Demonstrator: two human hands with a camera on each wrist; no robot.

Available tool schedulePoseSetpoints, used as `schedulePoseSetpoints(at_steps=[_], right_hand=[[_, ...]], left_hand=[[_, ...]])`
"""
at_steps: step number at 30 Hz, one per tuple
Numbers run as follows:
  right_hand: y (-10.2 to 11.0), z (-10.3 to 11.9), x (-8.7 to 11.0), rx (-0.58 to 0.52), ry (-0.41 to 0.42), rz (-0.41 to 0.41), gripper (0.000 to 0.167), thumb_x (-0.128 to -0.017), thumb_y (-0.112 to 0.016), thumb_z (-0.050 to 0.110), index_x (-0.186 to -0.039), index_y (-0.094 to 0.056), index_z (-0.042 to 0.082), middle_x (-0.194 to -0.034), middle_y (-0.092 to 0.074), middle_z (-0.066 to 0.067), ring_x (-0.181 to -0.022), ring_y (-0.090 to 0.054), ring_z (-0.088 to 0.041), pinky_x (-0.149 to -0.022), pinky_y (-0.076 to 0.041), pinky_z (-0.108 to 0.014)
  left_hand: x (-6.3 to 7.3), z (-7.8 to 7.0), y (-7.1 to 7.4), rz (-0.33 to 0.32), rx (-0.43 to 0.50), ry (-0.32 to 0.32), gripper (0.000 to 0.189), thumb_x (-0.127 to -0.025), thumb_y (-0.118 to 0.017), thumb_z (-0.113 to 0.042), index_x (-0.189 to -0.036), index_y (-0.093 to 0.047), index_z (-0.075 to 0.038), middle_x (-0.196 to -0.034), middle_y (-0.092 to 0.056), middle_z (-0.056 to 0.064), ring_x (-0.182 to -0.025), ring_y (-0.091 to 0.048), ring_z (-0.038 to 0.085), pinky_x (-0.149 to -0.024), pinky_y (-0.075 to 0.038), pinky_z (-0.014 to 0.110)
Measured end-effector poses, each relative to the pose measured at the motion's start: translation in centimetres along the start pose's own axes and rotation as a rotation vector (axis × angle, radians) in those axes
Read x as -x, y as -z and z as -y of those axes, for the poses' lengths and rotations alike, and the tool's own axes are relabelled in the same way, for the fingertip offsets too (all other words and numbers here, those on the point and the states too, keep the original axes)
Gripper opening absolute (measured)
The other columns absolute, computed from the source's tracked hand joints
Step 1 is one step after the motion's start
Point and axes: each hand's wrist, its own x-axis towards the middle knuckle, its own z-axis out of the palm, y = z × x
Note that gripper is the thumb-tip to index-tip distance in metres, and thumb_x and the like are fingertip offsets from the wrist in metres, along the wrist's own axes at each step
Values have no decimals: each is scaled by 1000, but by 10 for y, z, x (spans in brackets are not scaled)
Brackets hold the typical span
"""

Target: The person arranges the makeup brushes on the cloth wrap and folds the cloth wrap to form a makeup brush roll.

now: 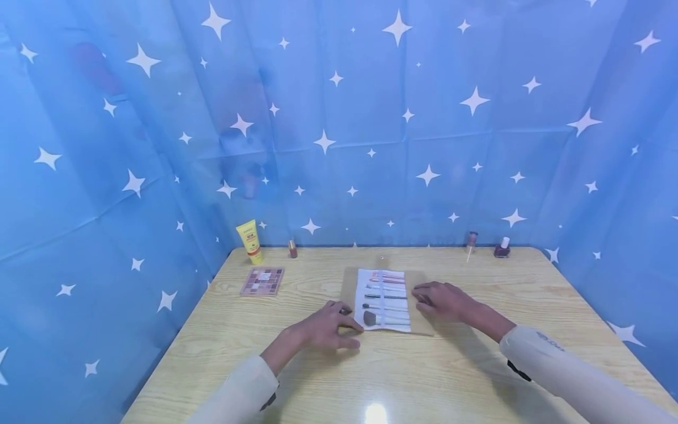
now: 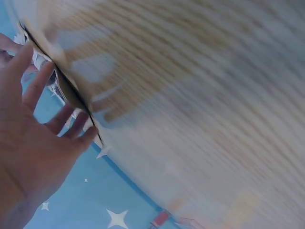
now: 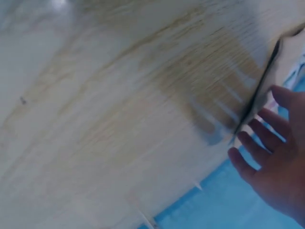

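Observation:
A tan makeup brush case (image 1: pixel 421 321) lies unfolded on the table, with a white inner panel and several makeup brushes (image 1: pixel 389 318) lying crosswise under a pale strap (image 1: pixel 382 294). At its lower left edge is my left hand (image 1: pixel 333 325), its fingers spread and reaching to the case's border. My right hand (image 1: pixel 446 300) touches the opposite border with its fingertips. In the left wrist view, extended fingers of the left hand (image 2: pixel 38 129) meet the case's thin edge. The right wrist view has the right hand (image 3: pixel 281 157) likewise along the case's edge, fingers apart.
On the wooden table (image 1: pixel 296 377), a yellow tube (image 1: pixel 250 241), a small lip gloss bottle (image 1: pixel 292 249) and an eyeshadow palette (image 1: pixel 262 281) stand or lie at left. Back right are an opened lip gloss (image 1: pixel 471 242) and dark nail polish (image 1: pixel 502 248). A blue starred curtain (image 1: pixel 339 118) hangs behind.

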Motion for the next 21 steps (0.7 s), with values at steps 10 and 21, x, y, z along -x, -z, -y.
schedulePoseSetpoints(at_steps=[10,21], right_hand=[[-7,7,18,-52,65,-118,32,-96,-77,23,-123,-72,6,-121,-74,-9,-108,-71,-27,-90,-58,-51],[-8,20,30,-31,155,-62,13,-96,-76,29,-103,-69,20,-128,-71,-13,-113,-70,-29,-91,-58,-51]], left_hand=[[-9,9,5,-155,-38,0,53,-91,-78,-49,-135,-70,-20,-141,-59,2,-129,-54,21,-107,-50,43],[-15,13,6,-107,-161,-17,31,-93,-78,-42,-118,-78,-25,-127,-67,-3,-119,-60,16,-102,-53,37]])
